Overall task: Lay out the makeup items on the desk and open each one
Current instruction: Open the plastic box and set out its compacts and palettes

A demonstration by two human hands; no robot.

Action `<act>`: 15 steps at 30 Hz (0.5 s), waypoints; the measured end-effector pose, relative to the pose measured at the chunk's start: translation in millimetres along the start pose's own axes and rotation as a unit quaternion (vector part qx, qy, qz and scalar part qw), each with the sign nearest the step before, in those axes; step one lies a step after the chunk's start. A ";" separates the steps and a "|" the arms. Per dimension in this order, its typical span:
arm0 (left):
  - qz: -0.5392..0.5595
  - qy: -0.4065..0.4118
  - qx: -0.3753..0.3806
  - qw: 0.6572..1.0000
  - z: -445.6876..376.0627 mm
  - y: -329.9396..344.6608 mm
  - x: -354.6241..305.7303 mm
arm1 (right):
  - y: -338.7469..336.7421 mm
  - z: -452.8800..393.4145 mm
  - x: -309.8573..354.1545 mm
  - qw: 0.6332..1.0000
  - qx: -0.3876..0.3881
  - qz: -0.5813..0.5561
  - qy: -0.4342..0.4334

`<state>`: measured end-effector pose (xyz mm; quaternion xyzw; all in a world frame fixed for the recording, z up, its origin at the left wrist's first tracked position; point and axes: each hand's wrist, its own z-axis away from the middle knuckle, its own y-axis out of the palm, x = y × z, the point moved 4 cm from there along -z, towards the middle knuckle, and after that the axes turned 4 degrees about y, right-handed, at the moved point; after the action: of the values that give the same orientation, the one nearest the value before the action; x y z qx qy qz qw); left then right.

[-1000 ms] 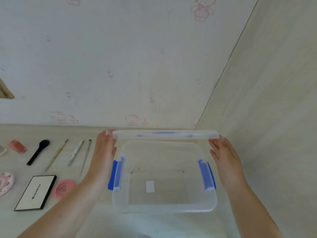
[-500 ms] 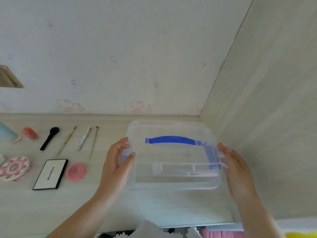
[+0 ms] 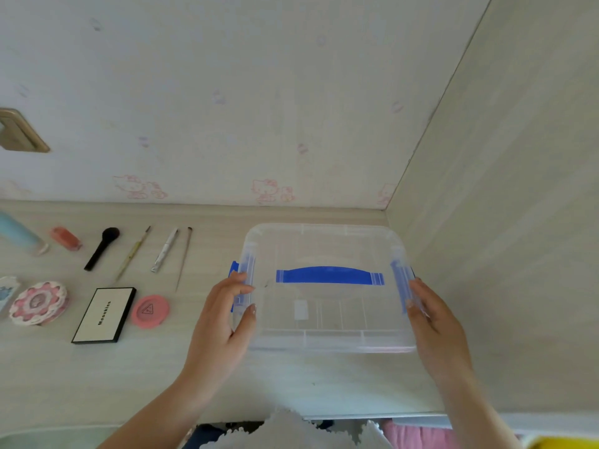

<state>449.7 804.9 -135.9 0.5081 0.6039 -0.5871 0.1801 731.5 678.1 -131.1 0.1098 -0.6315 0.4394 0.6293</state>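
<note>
A clear plastic storage box (image 3: 327, 332) with a blue handle (image 3: 329, 275) on its lid sits on the desk near the right wall. My left hand (image 3: 227, 315) grips its left side at the blue latch, and my right hand (image 3: 431, 319) grips its right side. To the left lie makeup items: a black-and-white palette (image 3: 103, 315), a pink round compact (image 3: 149, 311), a pink flower-shaped case (image 3: 38, 303), a black brush (image 3: 102, 247), thin brushes (image 3: 133, 254), a silver tube (image 3: 164, 250), an orange bottle (image 3: 65, 238) and a light blue tube (image 3: 19, 234).
A side panel (image 3: 505, 254) rises right of the box. The patterned back wall (image 3: 227, 108) stands behind the desk. The desk's front edge (image 3: 356, 416) runs just below my wrists, with white and pink fabric under it.
The lid, held above the open box a second ago, now lies on the box. My hands have moved from the lid's ends down to the box's sides.
</note>
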 end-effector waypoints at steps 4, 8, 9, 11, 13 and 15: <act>-0.026 0.010 0.009 1.000 -3.6 -4.0 0.0 | 1.3 -1.3 -4.0 0.999 -0.025 0.021 0.006; 0.048 -0.116 -0.002 0.992 -0.9 -1.0 8.7 | 2.2 -1.9 -8.6 0.997 -0.051 0.016 0.053; 0.106 -0.188 0.005 0.977 0.2 1.9 11.6 | 3.6 -1.9 -12.3 0.995 -0.042 0.000 0.090; 0.210 -0.278 0.031 0.937 3.9 11.1 18.4 | 9.1 -0.7 -19.9 0.983 -0.001 -0.078 0.165; 0.224 -0.287 0.049 0.930 4.7 12.5 22.9 | 15.3 0.1 -23.6 0.966 0.039 -0.153 0.203; 0.195 -0.257 0.052 0.945 3.1 9.6 23.0 | 15.7 0.3 -25.2 0.965 0.036 -0.169 0.195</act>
<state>446.8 809.4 -160.4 0.4563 0.3950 -0.6817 0.4137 725.1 676.7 -160.0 0.1498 -0.4526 0.3621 0.8010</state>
